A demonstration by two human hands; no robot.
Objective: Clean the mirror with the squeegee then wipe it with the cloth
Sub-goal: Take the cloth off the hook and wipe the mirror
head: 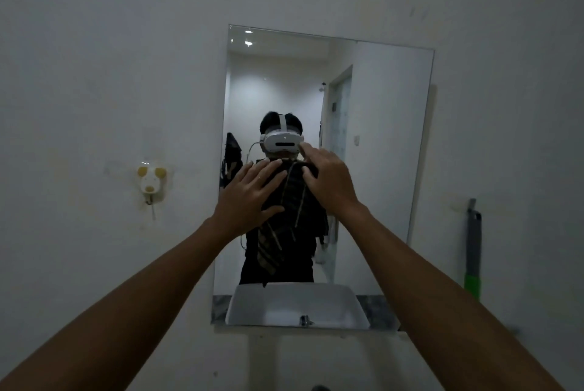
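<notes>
A frameless rectangular mirror (pixel 385 144) hangs on the white wall. A dark striped cloth (pixel 284 220) with pale fringe is pressed flat against the glass at its middle. My left hand (pixel 252 194) lies spread on the cloth's left part. My right hand (pixel 328 182) lies spread on its upper right part, fingers reaching onto the glass. The cloth's lower end hangs loose below both hands. A squeegee (pixel 473 251) with a grey head and green handle hangs on the wall right of the mirror, away from both hands.
A small animal-shaped hook (pixel 151 183) is stuck to the wall left of the mirror. A white basin shows reflected in the mirror's lower part (pixel 297 305), with its real rim just below the glass. A person wearing a headset is reflected.
</notes>
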